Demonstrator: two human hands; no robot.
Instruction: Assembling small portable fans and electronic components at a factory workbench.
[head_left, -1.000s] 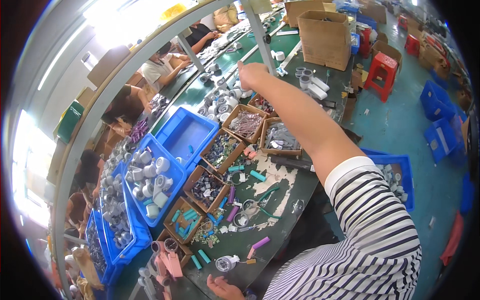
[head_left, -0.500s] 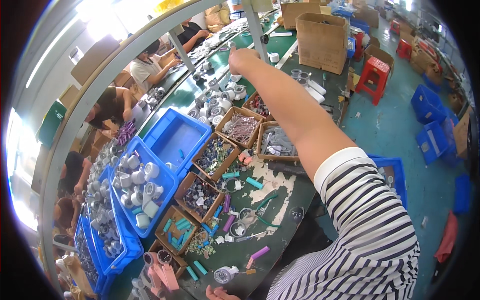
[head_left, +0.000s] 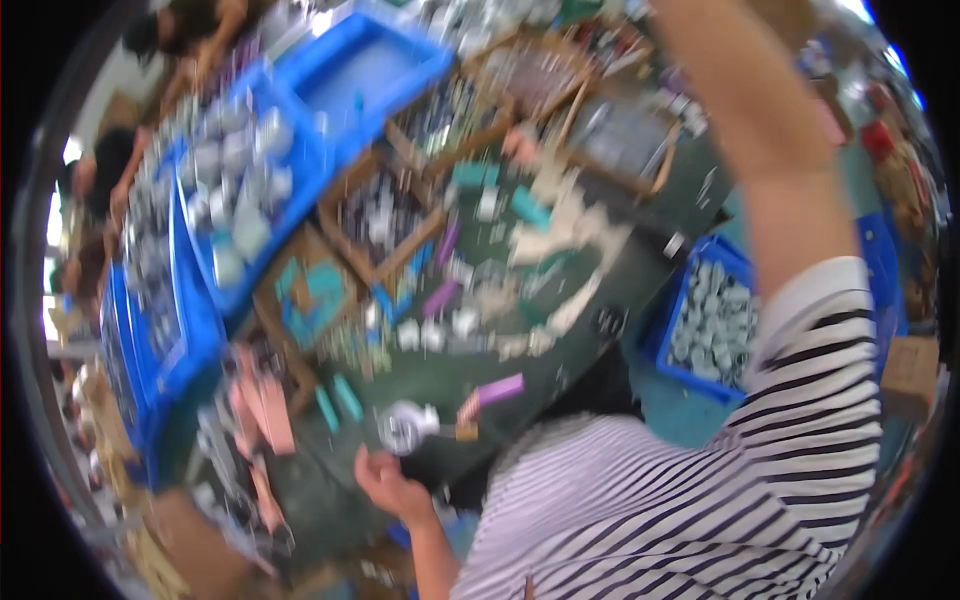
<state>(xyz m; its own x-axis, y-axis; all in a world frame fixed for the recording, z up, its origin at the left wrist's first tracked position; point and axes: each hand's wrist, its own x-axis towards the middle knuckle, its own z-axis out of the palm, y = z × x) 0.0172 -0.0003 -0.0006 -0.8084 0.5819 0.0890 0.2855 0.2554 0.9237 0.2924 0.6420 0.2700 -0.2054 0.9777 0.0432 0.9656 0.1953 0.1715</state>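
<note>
Left hand (head_left: 385, 480), fingers loosely curled, rested just below a round metal part (head_left: 405, 428); steady grasp advisable. Right hand's fingers: out of view.

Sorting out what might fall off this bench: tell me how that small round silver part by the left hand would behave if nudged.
The round silver part looks like metal, so probably stiff and heavy for its size. Its rounded outline suggests it could roll toward the table edge. The left hand sits just below it, not touching; blur hides finer detail.

The person's left hand (head_left: 388, 485) rests low with fingers loosely curled, while the striped-sleeved right arm (head_left: 770, 170) reaches up beyond view.
</note>
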